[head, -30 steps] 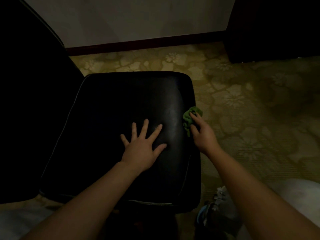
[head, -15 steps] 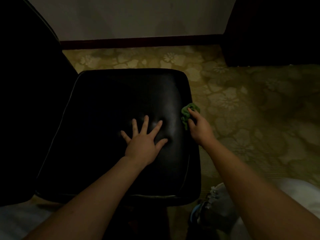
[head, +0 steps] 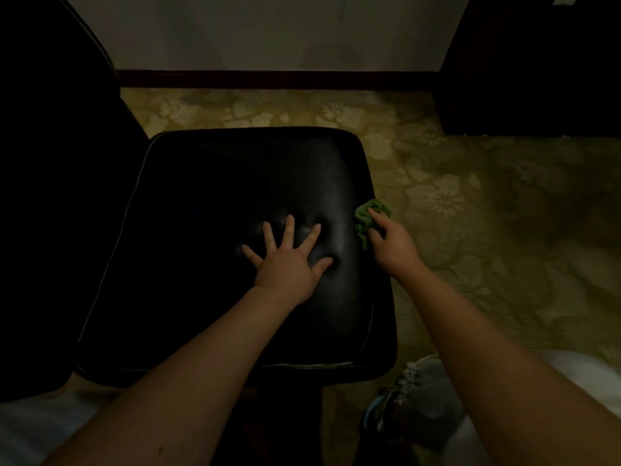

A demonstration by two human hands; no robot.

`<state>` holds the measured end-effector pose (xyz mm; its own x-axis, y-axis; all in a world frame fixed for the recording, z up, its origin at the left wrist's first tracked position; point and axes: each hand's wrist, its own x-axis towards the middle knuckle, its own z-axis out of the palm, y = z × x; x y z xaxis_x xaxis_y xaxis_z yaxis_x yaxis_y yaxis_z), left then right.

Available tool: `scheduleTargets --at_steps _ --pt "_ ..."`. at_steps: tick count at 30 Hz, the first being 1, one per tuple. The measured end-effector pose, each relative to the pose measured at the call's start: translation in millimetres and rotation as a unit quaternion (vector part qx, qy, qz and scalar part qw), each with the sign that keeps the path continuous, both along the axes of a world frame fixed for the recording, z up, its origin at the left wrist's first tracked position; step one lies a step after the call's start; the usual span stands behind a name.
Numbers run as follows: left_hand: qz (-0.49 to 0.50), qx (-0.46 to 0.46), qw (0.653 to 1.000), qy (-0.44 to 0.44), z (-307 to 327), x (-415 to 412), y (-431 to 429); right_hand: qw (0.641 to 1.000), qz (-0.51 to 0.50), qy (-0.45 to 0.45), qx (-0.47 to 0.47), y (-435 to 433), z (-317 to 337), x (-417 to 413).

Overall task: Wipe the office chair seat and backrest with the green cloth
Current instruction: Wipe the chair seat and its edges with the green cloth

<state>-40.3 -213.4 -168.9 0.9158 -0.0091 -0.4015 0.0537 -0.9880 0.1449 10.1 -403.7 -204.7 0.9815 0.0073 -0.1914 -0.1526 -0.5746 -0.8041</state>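
Cloth (head: 364, 219), only one, green and crumpled, is at the right edge of the seat (head: 218, 213), about halfway along that edge. It touches the black leather and a part of it sticks out over the carpet (head: 487, 237). The right hand (head: 391, 245) grasps it: the fingers are curled on the bunch, and one finger lies across its top. The left hand (head: 289, 262) is released and holds nothing. It lies flat on the middle of the seat with all five fingers spread. The two hands are near each other but do not touch. One chair is visible. Its seat is black and shiny, with a pale piping line along the edges. The backrest (head: 50, 203) is the dark shape at the left, too dark to show details. Behind the chair stands one pale wall (head: 268, 28) with one dark baseboard (head: 268, 79).
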Motion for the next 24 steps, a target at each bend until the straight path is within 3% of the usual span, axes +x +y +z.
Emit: scheduleTargets --at_steps 5,24 --pt "0.009 -0.002 1.000 0.001 0.5 2.2 -3.5 0.999 0.011 -0.012 -0.040 1.0 -2.5 -19.6" --pt "0.036 -0.004 0.999 0.014 3.0 11.7 -9.2 0.998 0.033 -0.025 -0.053 1.7 -2.5 -32.1"
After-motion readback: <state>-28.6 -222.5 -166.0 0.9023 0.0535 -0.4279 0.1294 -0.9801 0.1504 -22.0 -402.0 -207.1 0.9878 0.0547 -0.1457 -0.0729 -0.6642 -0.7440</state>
